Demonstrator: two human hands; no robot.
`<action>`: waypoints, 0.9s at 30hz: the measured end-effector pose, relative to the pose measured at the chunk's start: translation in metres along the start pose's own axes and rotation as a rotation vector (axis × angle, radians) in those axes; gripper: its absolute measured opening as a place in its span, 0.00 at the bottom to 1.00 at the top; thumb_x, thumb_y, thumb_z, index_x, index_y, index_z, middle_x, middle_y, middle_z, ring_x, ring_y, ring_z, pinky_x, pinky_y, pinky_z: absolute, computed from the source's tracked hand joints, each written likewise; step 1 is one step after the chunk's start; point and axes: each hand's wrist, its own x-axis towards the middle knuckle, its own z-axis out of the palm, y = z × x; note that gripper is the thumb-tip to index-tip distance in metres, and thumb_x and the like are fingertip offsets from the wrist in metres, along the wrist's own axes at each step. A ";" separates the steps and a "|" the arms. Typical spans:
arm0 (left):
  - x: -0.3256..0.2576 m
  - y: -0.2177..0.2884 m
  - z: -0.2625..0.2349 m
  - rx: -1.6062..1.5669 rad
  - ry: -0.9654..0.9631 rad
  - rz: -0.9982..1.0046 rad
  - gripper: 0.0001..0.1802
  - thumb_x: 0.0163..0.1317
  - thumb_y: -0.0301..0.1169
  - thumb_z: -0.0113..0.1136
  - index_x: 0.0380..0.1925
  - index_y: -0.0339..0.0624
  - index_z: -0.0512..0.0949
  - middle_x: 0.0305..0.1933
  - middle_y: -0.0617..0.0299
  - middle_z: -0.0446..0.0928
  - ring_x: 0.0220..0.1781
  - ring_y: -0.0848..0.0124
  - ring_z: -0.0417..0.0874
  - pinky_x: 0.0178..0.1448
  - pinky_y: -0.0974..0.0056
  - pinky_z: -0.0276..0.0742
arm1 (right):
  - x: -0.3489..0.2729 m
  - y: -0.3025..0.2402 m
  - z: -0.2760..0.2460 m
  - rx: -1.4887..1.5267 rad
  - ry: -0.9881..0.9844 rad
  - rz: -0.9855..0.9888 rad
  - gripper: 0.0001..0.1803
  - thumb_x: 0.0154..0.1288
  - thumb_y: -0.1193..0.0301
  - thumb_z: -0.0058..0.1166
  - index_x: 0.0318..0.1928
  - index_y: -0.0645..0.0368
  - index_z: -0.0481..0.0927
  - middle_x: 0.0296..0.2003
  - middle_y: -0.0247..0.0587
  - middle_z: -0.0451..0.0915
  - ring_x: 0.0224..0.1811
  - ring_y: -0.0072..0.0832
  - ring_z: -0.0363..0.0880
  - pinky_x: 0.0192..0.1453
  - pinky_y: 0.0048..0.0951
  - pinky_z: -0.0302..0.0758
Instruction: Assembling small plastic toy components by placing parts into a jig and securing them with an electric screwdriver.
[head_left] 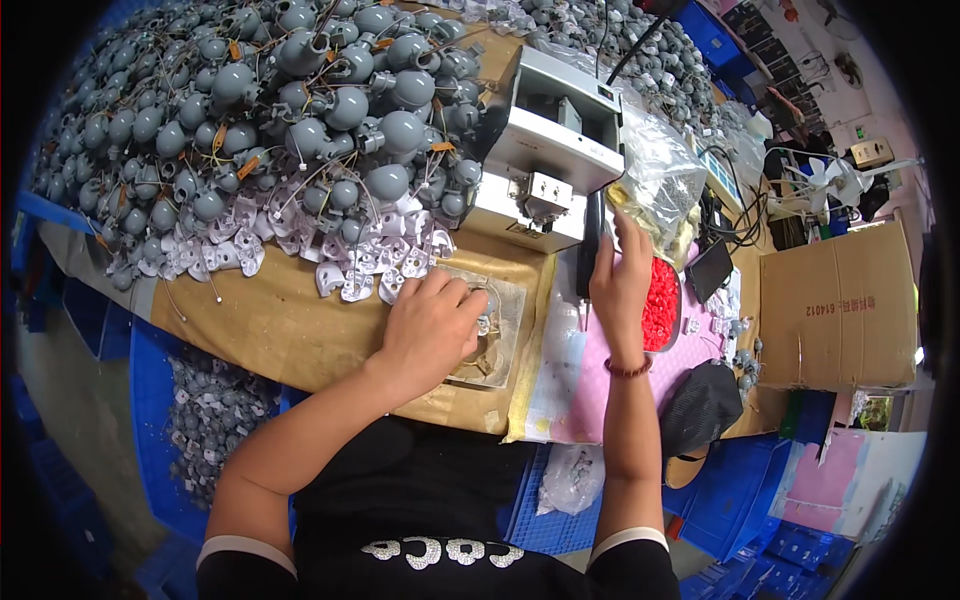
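Observation:
My left hand (432, 326) is closed, its fingers curled round a small grey part (487, 308) on a square fixture plate (502, 345). The fingers hide most of that part. To the right, my right hand (622, 287) is raised with thumb and fingers apart and nothing visible in it. It is just right of a black upright bar (590, 245) beside a silver bench machine (527, 205). Whether the thumb touches the bar I cannot tell. A tray of small red parts (660, 305) lies right of this hand.
Many grey ball-shaped housings with wires (345, 105) heap up at the far left, white plastic parts (385, 250) along their near edge. A clear plastic bag (660, 160), black cap (702, 408), cardboard box (840, 305) and white fan (832, 180) are on the right. Blue crates (150, 440) stand below.

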 end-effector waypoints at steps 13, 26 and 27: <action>-0.007 0.003 0.006 -0.199 0.029 -0.149 0.18 0.56 0.31 0.69 0.48 0.45 0.81 0.40 0.61 0.75 0.43 0.59 0.80 0.48 0.54 0.73 | 0.023 -0.001 -0.032 0.785 0.308 0.512 0.37 0.62 0.77 0.66 0.69 0.64 0.63 0.38 0.40 0.79 0.38 0.24 0.81 0.44 0.26 0.78; -0.006 0.003 0.006 -0.240 0.013 -0.183 0.19 0.56 0.33 0.69 0.49 0.46 0.81 0.42 0.60 0.77 0.43 0.57 0.81 0.46 0.53 0.72 | 0.105 -0.105 -0.024 1.125 0.308 -0.023 0.38 0.62 0.84 0.60 0.70 0.66 0.58 0.27 0.39 0.79 0.27 0.27 0.80 0.38 0.31 0.79; -0.005 0.005 0.007 -0.256 0.018 -0.179 0.19 0.56 0.33 0.68 0.49 0.46 0.82 0.43 0.60 0.77 0.44 0.57 0.81 0.47 0.53 0.72 | 0.110 -0.099 -0.020 1.059 0.276 0.025 0.38 0.62 0.84 0.60 0.71 0.67 0.57 0.27 0.39 0.80 0.27 0.27 0.80 0.37 0.31 0.79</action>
